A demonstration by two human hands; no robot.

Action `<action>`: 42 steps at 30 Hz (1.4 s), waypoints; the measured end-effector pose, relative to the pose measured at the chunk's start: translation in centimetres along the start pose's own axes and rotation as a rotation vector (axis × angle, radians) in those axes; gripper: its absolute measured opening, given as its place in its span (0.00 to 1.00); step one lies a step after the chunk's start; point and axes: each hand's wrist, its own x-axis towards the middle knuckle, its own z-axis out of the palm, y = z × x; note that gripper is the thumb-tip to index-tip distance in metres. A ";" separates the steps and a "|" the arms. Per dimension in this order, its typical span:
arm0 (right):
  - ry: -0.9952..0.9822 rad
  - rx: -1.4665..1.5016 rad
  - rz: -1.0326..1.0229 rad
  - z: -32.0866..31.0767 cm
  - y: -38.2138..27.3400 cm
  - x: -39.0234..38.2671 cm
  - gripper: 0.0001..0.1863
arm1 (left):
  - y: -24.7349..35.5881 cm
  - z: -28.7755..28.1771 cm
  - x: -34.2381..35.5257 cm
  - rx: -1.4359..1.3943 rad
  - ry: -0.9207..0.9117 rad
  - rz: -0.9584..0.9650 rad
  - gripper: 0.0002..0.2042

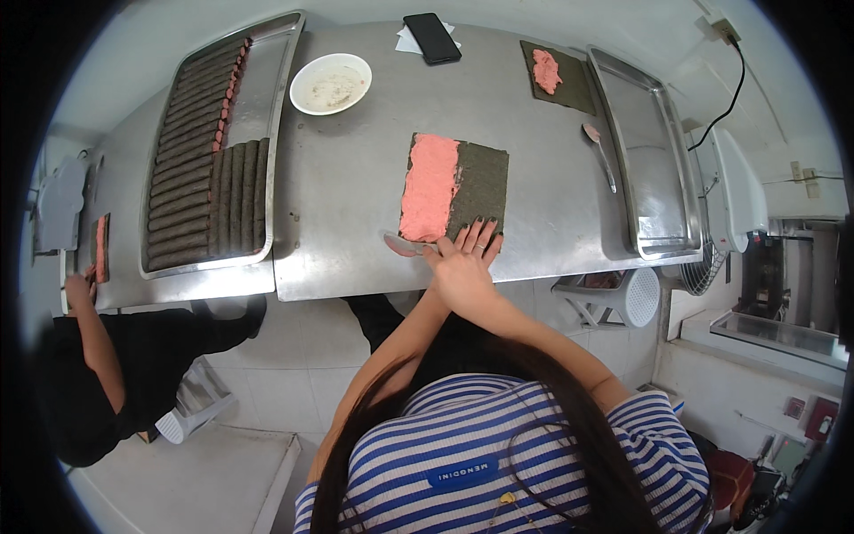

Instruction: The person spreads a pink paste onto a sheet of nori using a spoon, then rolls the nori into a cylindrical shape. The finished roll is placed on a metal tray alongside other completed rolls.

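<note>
A dark seaweed sheet (483, 182) lies on the steel table (356, 178), its left half spread with pink paste (430, 187). My right hand (471, 258) rests flat on the sheet's near edge, its fingers with dark nails spread apart. My left hand (439, 265) lies close beside and partly under it. The handle of a paste-smeared spoon (400, 243) runs into that hand, and the spoon lies just left of the sheet's near corner.
A tray (283, 107) at the left holds several dark rolls. At the back are a white bowl (331, 84), a black phone (432, 37) and a second pasted sheet (556, 76). An empty tray (645, 151) and a spoon (600, 151) sit at the right. A person in black (98, 356) works at the far left.
</note>
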 end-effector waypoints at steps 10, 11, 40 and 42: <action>-0.228 0.086 -0.332 -5.8 4.9 5.0 0.13 | -0.5 1.0 -0.7 -0.353 -0.178 0.014 0.29; -0.212 0.046 -0.368 -5.5 4.9 4.9 0.12 | -0.5 1.3 -0.7 -0.368 -0.215 -0.006 0.29; -0.169 0.226 -0.798 -4.5 7.8 11.4 0.14 | -0.5 -0.2 -0.2 -0.271 -0.157 0.034 0.45; -0.125 0.198 -0.730 -3.9 7.0 12.3 0.10 | -0.4 -0.2 -0.1 -0.240 -0.142 0.040 0.45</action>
